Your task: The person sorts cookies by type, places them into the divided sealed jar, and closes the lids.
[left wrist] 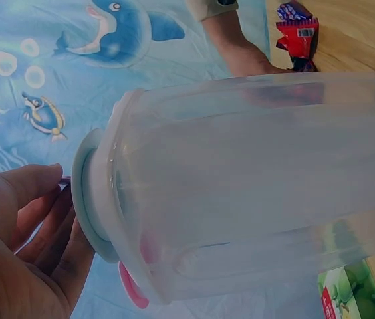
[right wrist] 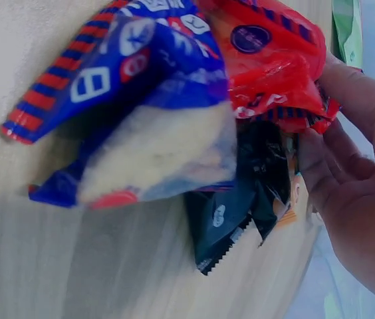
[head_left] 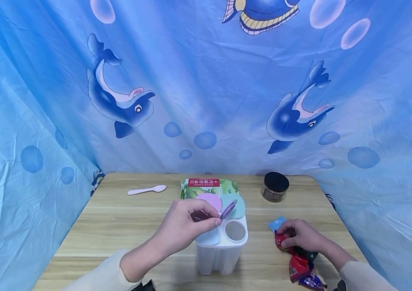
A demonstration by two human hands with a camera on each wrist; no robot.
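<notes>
The bench (head_left: 118,230) has pale, streaky wood grain. Toward its far edge, the packet (head_left: 212,186) is green with a red label. The container (head_left: 217,258) is milky white, with a pink lid (head_left: 210,200), mint lid (head_left: 238,207) and purple lid (head_left: 228,209). Toward the right edge come a red wrapper (head_left: 279,239), a black wrapper (right wrist: 241,199) and a blue wrapper (right wrist: 167,93) with a red-striped border.

Three views: head, high and set back, facing forward and down over the table (head_left: 111,226); left wrist, close, side-on to the lidded container (left wrist: 241,153); right wrist, very near the wrapped snacks (right wrist: 174,146), shared by all three.
</notes>
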